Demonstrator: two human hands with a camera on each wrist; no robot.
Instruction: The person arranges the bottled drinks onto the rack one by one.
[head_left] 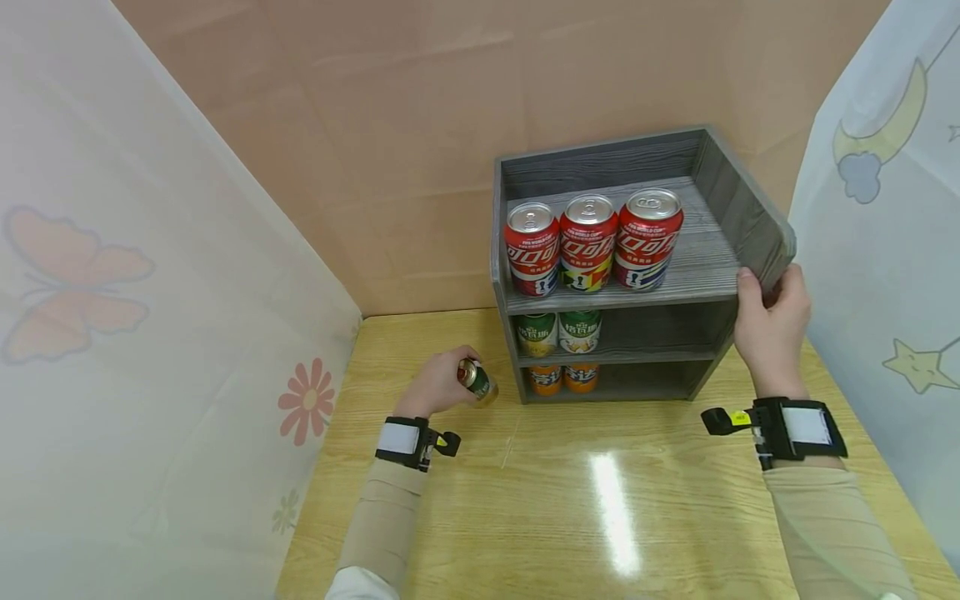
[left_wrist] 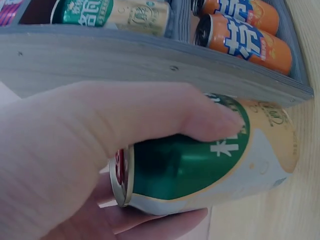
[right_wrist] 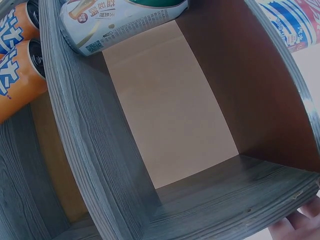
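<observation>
My left hand grips a green, white and gold drink can just left of the grey wooden shelf. In the left wrist view the thumb lies along the near side of that can, and the fingers come round its underside. The right hand holds the shelf's right side at the height of the top board. Three red cola cans stand in a row on the top level. Two similar green-labelled cans occupy the middle level's left part. Below them are two orange soda cans.
The shelf stands on a light wooden table, close to a tan backdrop. White patterned sheets rise on the left and right. The middle level's open back shows in the right wrist view.
</observation>
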